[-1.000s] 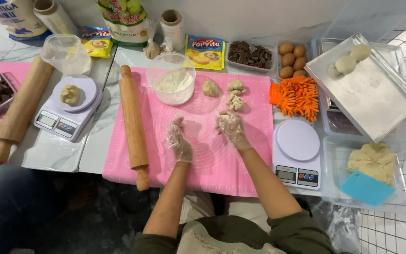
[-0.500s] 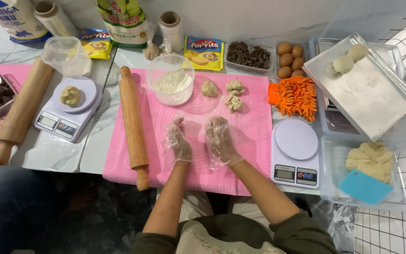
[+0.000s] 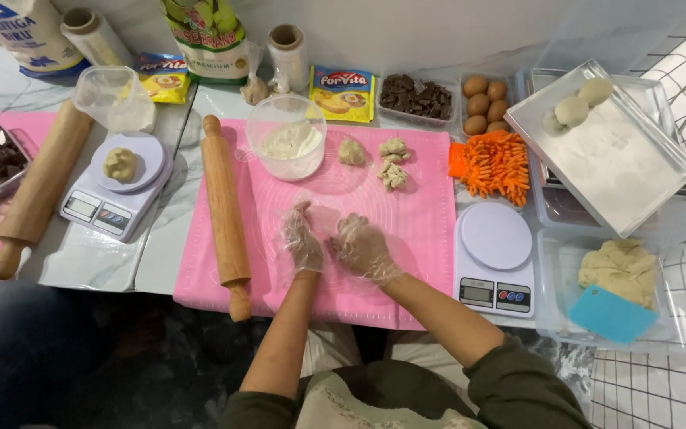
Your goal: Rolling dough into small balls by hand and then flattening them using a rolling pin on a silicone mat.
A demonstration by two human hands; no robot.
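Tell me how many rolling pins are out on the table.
2. One rolling pin lies on the pink mat's left edge; the other rolling pin lies far left, beside the left scale.

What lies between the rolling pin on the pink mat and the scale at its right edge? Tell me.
In the head view, between the rolling pin and the white scale lie bare pink mat and both gloved hands, left hand and right hand, close together.

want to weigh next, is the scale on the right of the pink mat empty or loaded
Empty: the white scale beside the pink mat shows a bare round platform.
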